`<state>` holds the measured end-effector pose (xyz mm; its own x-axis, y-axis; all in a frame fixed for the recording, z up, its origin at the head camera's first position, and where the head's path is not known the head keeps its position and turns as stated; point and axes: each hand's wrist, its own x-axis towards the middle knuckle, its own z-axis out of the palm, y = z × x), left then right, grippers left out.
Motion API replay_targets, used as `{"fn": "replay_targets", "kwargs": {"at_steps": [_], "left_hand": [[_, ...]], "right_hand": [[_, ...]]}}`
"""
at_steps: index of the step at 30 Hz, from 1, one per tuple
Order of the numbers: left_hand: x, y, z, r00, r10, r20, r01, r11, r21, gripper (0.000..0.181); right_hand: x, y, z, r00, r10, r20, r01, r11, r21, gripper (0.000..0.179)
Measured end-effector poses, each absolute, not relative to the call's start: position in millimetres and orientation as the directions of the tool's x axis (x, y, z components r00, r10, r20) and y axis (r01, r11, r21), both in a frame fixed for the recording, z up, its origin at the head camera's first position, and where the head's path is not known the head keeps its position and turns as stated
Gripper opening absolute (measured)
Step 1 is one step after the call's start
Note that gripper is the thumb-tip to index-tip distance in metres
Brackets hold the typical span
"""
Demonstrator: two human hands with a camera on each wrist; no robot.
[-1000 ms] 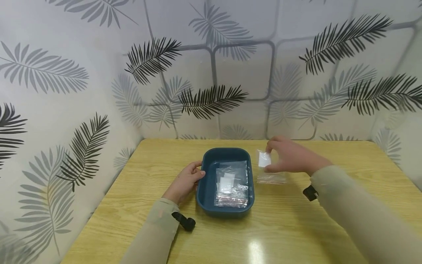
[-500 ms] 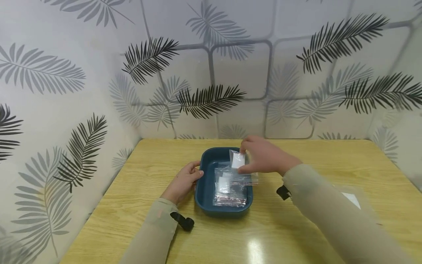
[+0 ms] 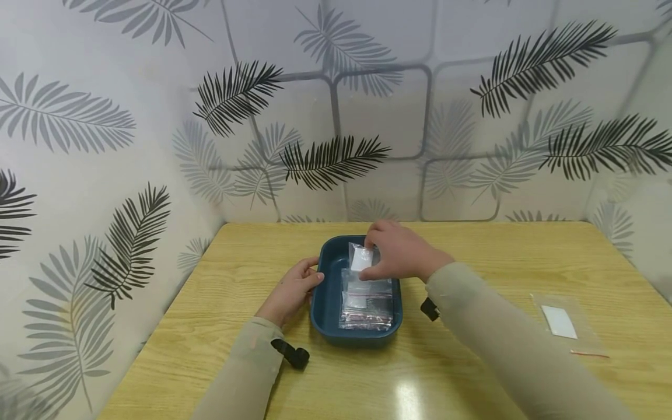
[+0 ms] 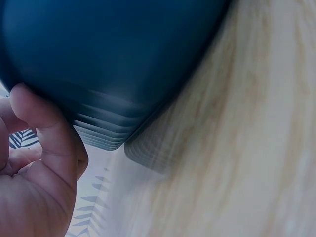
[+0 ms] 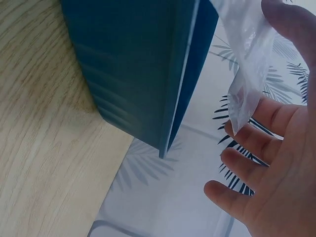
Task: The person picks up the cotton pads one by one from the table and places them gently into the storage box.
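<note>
A dark blue plastic bin (image 3: 357, 340) stands on the table, holding a pile of clear zip bags (image 3: 366, 319) with white labels. My left hand (image 3: 290, 291) grips its left rim, and the left wrist view shows the thumb and fingers (image 4: 47, 116) at the edge. Over the far part of the bin, my right hand (image 3: 401, 254) pinches another clear zip bag (image 3: 361, 258) with a white label between thumb and fingers. In the right wrist view this bag hangs by the bin's side wall (image 5: 128, 64), the lower fingers spread.
One more zip bag (image 3: 559, 322) with a white label and a red zip strip lies at the right of the wooden table (image 3: 210, 326). A wall covering (image 3: 378, 128) with leaf patterns rises behind the table's back edge and along its left side.
My right hand has carried the zip bag leftward from beside the bin to over its inside. The bag on the right of the table has come into sight from behind the arm. Left hand stays put.
</note>
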<state>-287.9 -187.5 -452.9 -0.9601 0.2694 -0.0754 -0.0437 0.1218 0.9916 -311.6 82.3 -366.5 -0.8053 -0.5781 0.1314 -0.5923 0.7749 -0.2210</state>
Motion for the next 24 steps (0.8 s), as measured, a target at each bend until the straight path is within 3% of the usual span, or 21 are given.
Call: {"fn": "replay_targets", "kwargs": {"at_steps": [8, 24], "left_hand": [[-287.2, -187.4, -451.2, -0.962, 0.263, -0.072, -0.036, 0.142, 0.989, 0.047], [-286.4, -186.2, -450.4, -0.961, 0.266, -0.081, -0.047, 0.130, 0.990, 0.047]], "right_hand": [[-314.0, 82.4, -369.3, -0.824, -0.556, 0.105, -0.566, 0.800, -0.200, 0.072], [-314.5, 105.1, -372.7, -0.825, -0.557, 0.098, -0.565, 0.803, -0.189, 0.073]]}}
